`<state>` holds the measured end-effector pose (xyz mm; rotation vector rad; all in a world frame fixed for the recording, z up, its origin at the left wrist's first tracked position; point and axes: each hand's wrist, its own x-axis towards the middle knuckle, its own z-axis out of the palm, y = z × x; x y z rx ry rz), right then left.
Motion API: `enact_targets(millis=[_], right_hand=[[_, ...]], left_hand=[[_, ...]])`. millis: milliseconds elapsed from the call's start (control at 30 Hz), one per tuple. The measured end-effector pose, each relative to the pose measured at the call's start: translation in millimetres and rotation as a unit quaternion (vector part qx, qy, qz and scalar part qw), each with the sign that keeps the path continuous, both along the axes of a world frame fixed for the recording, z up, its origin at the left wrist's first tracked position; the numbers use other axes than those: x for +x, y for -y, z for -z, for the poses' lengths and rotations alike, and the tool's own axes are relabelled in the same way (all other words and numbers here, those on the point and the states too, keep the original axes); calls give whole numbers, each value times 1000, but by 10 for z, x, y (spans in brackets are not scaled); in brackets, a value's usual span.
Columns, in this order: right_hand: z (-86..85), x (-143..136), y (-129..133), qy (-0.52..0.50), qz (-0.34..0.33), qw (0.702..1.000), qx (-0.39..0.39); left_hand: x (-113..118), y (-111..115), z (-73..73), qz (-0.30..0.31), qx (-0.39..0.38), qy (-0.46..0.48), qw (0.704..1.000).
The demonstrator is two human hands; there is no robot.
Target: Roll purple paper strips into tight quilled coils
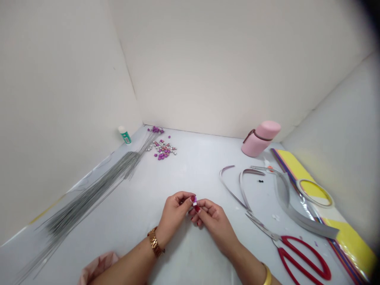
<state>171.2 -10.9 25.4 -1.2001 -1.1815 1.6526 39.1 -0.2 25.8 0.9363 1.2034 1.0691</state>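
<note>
1. Head view showed your left hand (175, 211) and right hand (212, 221) meeting over the middle of the white table (190, 166), fingertips pressed together on one small purple-and-white piece (195, 202).
2. That piece sat right at the pinch, caught between the thumb and forefinger of both hands, raised just above the table surface; its exact shape was too small to tell.
3. Your containers stood at the back: a pink bottle (260, 138) with a brown strap, lid on, near the far wall, and a small white bottle with a green label (125, 135) in the far left corner. What either held could not be seen.
4. A loose heap of purple and silver beads (164, 149) lay on the bare table near the green-labelled bottle, well apart from your hands.
5. A long bundle of grey wires (89, 196) ran along your left edge, from the near corner up toward the beads.
6. To your right, red-handled scissors (292, 247) lay near your right forearm, with curling grey paper strips (282, 194) beyond them and a ring of tape (315, 192) resting on a stack of coloured sheets (353, 241) at the right edge.
7. Walls closed in on three sides; the open stretch of table lay between your hands and the back wall.
</note>
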Motion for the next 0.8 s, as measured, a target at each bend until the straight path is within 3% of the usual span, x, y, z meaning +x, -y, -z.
enact_targets(millis=[300, 500, 800], right_hand=[[2, 25, -2, 15, 23, 999, 30], [7, 23, -13, 4, -7, 999, 45], [21, 38, -50, -22, 54, 998, 7]], left_hand=[[-3, 12, -37, 57, 24, -11, 998], [0, -4, 4, 32, 22, -16, 999], [-3, 2, -27, 46, 33, 9, 998]])
